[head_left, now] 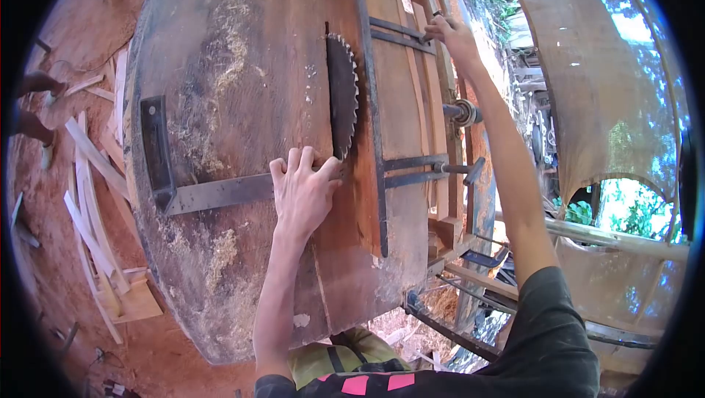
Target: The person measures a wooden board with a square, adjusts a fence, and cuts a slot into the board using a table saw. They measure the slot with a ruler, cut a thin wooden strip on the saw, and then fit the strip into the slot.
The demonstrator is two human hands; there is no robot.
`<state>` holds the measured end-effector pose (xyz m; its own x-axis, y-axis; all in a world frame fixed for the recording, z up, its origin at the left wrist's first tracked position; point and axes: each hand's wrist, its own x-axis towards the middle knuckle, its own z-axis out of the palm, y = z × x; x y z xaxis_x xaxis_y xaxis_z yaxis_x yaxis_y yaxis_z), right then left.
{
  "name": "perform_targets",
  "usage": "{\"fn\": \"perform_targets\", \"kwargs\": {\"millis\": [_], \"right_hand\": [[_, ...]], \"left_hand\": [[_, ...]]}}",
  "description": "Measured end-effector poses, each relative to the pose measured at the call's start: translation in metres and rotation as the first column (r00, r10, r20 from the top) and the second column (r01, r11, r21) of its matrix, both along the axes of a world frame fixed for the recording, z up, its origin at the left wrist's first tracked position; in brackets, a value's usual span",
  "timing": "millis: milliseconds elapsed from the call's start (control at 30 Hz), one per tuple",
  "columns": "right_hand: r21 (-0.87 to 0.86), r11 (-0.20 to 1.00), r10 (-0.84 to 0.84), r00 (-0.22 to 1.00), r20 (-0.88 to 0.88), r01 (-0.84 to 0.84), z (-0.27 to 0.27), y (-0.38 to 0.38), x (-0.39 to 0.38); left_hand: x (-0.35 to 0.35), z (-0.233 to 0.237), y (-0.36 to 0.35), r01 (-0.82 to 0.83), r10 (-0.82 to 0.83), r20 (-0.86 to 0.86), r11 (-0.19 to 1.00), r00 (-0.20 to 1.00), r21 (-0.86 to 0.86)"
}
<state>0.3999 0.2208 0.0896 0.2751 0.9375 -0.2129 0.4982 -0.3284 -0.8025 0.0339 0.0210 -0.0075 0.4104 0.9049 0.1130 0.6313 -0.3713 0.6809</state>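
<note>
A toothed circular saw blade [342,97] stands up through the wooden saw table [242,266]. A metal carpenter's square [220,194] lies flat on the table, its long arm reaching towards the blade and its dark stock at the left. My left hand [305,185] is closed over the inner end of that arm, fingertips close to the near edge of the saw blade. Right of the blade runs the rip fence [371,119], edged with dark metal. My right hand [449,37] is closed at the end of the fence's far bracket [400,34]; its fingertips are partly hidden.
The near bracket [415,170] ends in a handle [475,170]. A metal shaft fitting [463,112] sits beside the table frame. Sawdust [224,251] streaks the tabletop. Wood offcuts [92,207] lie on the ground at left, where another person's legs [37,115] show. A cloth sheet [602,89] hangs at right.
</note>
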Motion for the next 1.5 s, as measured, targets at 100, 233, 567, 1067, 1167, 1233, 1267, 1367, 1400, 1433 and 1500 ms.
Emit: {"fn": "perform_targets", "kwargs": {"millis": [100,233,567,1067,1167,1233,1267,1367,1400,1433,1500], "right_hand": [[0.192,0.967,-0.066,0.898,-0.436,0.165,-0.048,-0.033,-0.019],[0.318,0.926,-0.013,0.862,-0.507,0.202,-0.102,-0.057,-0.116],[0.479,0.867,0.071,0.916,-0.395,0.139,-0.147,-0.020,-0.113],[0.473,0.867,0.015,0.940,-0.341,0.158,-0.162,-0.028,-0.123],[0.479,0.860,-0.003,0.942,-0.336,0.174,-0.166,-0.028,-0.125],[0.483,0.857,-0.008,0.941,-0.337,0.181,-0.165,-0.030,-0.131],[0.485,0.855,-0.011,0.942,-0.336,0.183,-0.162,-0.033,-0.134],[0.497,0.844,-0.034,0.945,-0.324,0.201,-0.162,-0.041,-0.137],[0.506,0.838,-0.037,0.945,-0.325,0.207,-0.167,-0.037,-0.137],[0.513,0.831,-0.039,0.944,-0.328,0.212,-0.170,-0.035,-0.137],[0.527,0.821,-0.042,0.943,-0.329,0.220,-0.171,-0.036,-0.140]], "left_hand": [[-0.001,0.000,0.001,-0.012,0.012,-0.012,1.000,1.000,0.008],[0.000,-0.003,-0.001,0.011,-0.011,-0.005,1.000,1.000,0.002],[0.005,-0.004,-0.002,0.008,-0.008,-0.044,1.000,0.999,0.012],[0.010,-0.008,-0.005,-0.003,0.011,-0.117,0.998,0.993,0.066],[0.012,-0.012,-0.004,0.005,0.007,-0.135,0.996,0.991,0.094],[0.012,-0.012,-0.004,-0.004,0.019,-0.139,0.995,0.990,0.102],[0.011,-0.012,-0.005,0.001,0.013,-0.148,0.995,0.989,0.096],[0.013,-0.013,-0.006,0.011,0.005,-0.169,0.995,0.986,0.096],[0.014,-0.014,-0.005,0.003,0.016,-0.160,0.993,0.987,0.117],[0.014,-0.015,-0.005,-0.008,0.029,-0.153,0.991,0.988,0.137],[0.014,-0.016,-0.004,-0.006,0.026,-0.157,0.991,0.987,0.131]]}}
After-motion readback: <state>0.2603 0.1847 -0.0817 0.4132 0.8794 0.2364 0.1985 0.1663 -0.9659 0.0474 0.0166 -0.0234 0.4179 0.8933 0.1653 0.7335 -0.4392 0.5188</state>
